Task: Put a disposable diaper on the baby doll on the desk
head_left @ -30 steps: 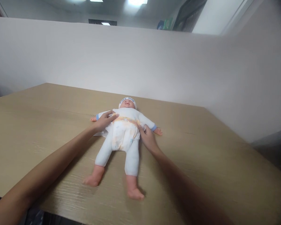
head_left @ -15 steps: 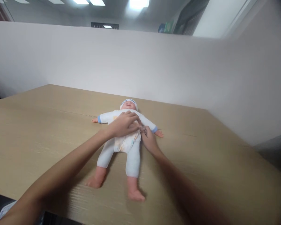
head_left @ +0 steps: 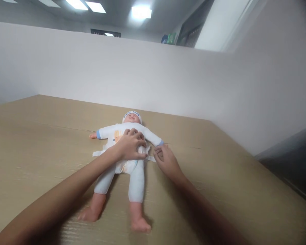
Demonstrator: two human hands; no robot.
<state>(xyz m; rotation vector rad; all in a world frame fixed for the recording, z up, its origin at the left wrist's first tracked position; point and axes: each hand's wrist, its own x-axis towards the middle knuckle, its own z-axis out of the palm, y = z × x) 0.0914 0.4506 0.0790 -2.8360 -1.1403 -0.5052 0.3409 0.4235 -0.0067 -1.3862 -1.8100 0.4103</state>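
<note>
A baby doll (head_left: pixel 109 131) in a white suit and cap lies on its back on the wooden table (head_left: pixel 40 136), feet toward me. A white diaper (head_left: pixel 123 165) is wrapped round its hips, its left tab (head_left: pixel 98 153) spread on the table. My left hand (head_left: pixel 130 146) lies curled on the doll's belly, pressing the diaper front. My right hand (head_left: pixel 165 161) rests beside the doll's hip, fingers pinching the diaper's right tab (head_left: pixel 150 158).
A white partition wall (head_left: pixel 142 75) stands just behind the table. The table's right edge (head_left: pixel 270 177) drops to a dark floor. Ceiling lights show above the partition.
My left hand moved from the doll's left side onto its belly. My right hand drew out to the right with the diaper tab. The camera shifted slightly.
</note>
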